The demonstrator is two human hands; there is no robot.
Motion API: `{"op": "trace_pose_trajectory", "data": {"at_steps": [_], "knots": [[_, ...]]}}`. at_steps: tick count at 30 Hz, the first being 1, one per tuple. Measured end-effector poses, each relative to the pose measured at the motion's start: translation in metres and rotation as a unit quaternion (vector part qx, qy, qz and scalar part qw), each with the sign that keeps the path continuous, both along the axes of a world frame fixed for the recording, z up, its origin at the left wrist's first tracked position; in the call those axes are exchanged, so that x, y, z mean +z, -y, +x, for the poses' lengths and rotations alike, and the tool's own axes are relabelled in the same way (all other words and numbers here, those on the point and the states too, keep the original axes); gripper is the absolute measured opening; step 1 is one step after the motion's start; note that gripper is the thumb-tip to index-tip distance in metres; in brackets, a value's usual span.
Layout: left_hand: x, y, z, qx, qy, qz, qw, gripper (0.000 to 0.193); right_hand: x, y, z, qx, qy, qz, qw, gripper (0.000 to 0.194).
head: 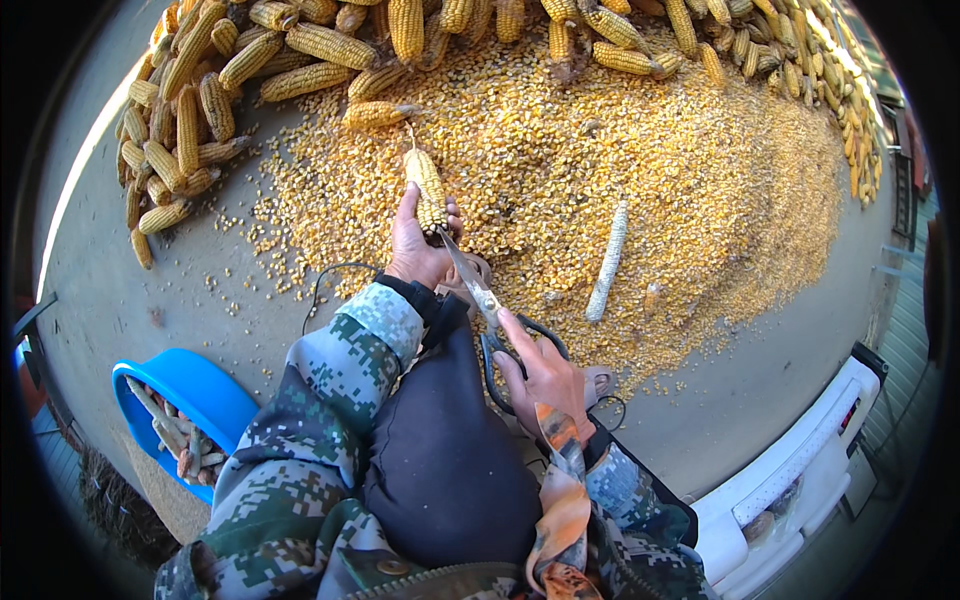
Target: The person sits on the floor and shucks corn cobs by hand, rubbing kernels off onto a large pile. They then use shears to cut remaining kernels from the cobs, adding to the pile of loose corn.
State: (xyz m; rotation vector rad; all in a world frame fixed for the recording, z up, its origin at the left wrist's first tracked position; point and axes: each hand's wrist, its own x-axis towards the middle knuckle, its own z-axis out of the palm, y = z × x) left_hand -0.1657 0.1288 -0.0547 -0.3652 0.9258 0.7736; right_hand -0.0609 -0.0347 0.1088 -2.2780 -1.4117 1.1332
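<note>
My left hand (424, 244) grips an ear of corn (426, 184), its thin tip pointing away from me. Dark marks show at the ear's near end. In my right hand (551, 379) is a pair of scissors (480, 289) with black handles, the blades together and their point touching or close to that near end. Loose corn kernels (540, 165) spread over the floor beyond both hands. On top of them, to the right, lies a bare, pale corn cob (609, 262). Another ear of corn (375, 115) rests just past the held one.
Unshelled ears of corn (322, 45) are heaped along the far side and far left. A blue plastic basin (187, 382) holding several stripped cobs (180, 439) stands at left. At lower right is a white plastic object (802, 435). Grey floor (187, 300) shows around the kernels.
</note>
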Motion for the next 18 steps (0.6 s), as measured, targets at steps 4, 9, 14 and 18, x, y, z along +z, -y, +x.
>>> {"op": "trace_pose_trajectory", "data": {"at_steps": [4,9,14,18], "knots": [[0.0025,-0.0012,0.0012,0.004,-0.015,-0.01,1.0,0.044,0.0057,0.0003,0.0034,0.014,0.006,0.007,1.0,0.049],[0.0035,-0.0049,0.0051,0.034,0.016,-0.036,0.999,0.043,0.0085,0.0018,0.0067,0.013,0.014,0.016,1.0,0.05],[0.0012,-0.0055,0.0027,0.053,0.074,-0.043,0.995,0.046,0.0056,-0.0021,0.0034,0.009,0.015,0.017,1.0,0.05],[-0.0004,-0.005,0.0017,0.059,0.086,-0.045,0.994,0.044,0.0089,-0.0018,0.0041,0.01,0.018,-0.002,1.0,0.05]]}}
